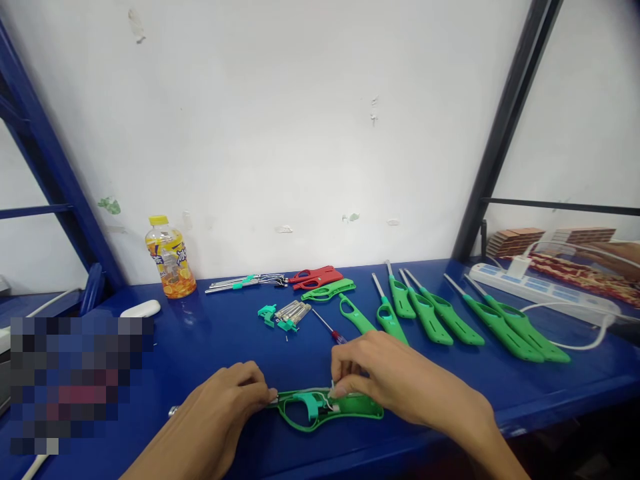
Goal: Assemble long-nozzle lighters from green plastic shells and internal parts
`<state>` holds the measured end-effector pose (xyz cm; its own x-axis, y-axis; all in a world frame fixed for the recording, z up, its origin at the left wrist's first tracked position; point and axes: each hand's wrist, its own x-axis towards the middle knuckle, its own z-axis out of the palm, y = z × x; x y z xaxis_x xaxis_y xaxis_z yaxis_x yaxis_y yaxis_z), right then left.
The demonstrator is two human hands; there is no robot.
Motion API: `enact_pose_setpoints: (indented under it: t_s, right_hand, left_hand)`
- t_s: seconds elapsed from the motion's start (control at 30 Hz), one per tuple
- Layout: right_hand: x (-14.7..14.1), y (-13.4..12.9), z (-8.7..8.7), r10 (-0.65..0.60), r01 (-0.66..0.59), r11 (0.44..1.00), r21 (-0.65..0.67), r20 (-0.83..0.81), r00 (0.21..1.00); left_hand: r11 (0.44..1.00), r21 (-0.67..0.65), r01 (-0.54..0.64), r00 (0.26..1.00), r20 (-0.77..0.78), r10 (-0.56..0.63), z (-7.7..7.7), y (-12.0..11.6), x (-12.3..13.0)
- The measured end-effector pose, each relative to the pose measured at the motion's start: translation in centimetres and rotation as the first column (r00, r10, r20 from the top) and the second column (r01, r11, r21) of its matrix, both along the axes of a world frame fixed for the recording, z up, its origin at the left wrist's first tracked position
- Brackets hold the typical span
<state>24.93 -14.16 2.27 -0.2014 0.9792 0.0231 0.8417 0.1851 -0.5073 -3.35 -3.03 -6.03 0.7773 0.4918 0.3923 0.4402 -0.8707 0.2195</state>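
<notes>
On the blue tabletop in front of me lies an opened green gas lighter shell, its inner parts exposed. A teal trigger and thin white wires sit inside it. My left hand is closed on the lighter's metal tube at the shell's left end; part of the tube is hidden under the hand. With thumb and fingers pinched, my right hand holds a thin pale piece over the middle of the shell. What exactly this piece is cannot be made out.
Several green lighters lie at the right, near a white power strip. Behind my hands are a screwdriver, silver tanks, loose teal triggers, red shells and metal tubes. A drink bottle stands back left.
</notes>
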Motion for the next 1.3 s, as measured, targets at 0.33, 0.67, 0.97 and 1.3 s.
enact_pose_setpoints:
  t_s: [0.33,0.67,0.97,1.3]
  right_hand:
    - [0.4,-0.8,0.3,0.001,0.0,0.999,-0.04,0.024,1.0]
    - [0.5,-0.7,0.2,0.069,-0.07,0.997,0.029,0.036,0.997]
    - [0.8,-1.1,-0.4,0.037,-0.038,0.999,0.012,0.085,0.996]
    - [1.2,-1.2,0.3,0.086,-0.088,0.996,0.01,0.09,0.992]
  left_hand:
    - [1.0,0.007,0.007,1.0,0.016,-0.007,0.1,-0.1,0.2]
    - [0.97,0.244,0.016,0.999,0.036,-0.026,2.4,-1.7,0.8]
    - [0.995,0.052,0.08,0.996,0.037,-0.082,0.9,-2.6,3.0]
    - [0.995,-0.006,0.095,0.988,0.121,-0.093,0.9,-2.6,3.2]
